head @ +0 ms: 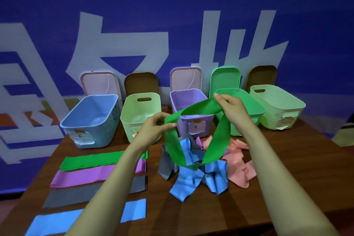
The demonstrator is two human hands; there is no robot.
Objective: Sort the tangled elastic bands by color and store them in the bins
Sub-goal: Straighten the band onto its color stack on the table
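While both hands hold it above the table [291,161], the green band [218,140] hangs as an open loop in front of the bins. The left hand [158,123] pinches the loop's upper left edge between thumb and fingers. The right hand [232,107], raised higher, pinches the top of the loop with curled fingertips. The loop's lowest part reaches the tangled pile, though whether it is caught among the blue bands [191,178] there cannot be told from this angle. The pile also contains pink bands [239,165], a grey band [165,165] and a small purple piece [199,142]. To the left of the pile, four bands lie flat in a column. From far to near they are a flat green band [90,161], a flat purple band [90,175], a flat grey band [76,196] and a flat blue band [55,221]. Along the far edge stand five open bins: the blue bin [92,120], a pale green bin [141,115], the purple bin [206,120], the green bin [249,97] and a second pale bin [277,105]. Their lids [141,82] lean against the blue wall [172,5] behind them.
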